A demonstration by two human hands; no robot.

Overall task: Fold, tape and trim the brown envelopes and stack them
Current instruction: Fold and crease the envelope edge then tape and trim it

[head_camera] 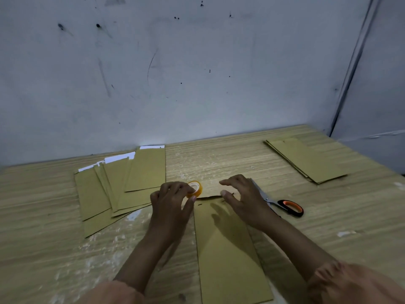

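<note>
Taping stage, judged from layout. Brown envelope (228, 249) lies flat on table (328, 227). Left hand (171, 202) pinches tape roll (194, 189) at envelope's top-left corner. Right hand (243, 198), fingers spread and loosely bent, presses its top flap. Scissors (282, 204) just right of envelope. Paper likely light, creasable; hold by edges. No legible writing.

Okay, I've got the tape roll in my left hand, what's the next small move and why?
Probably draw tape from the tape roll your left hand grips across the envelope flap: your right hand is at that top edge, and no tape shows there.
</note>
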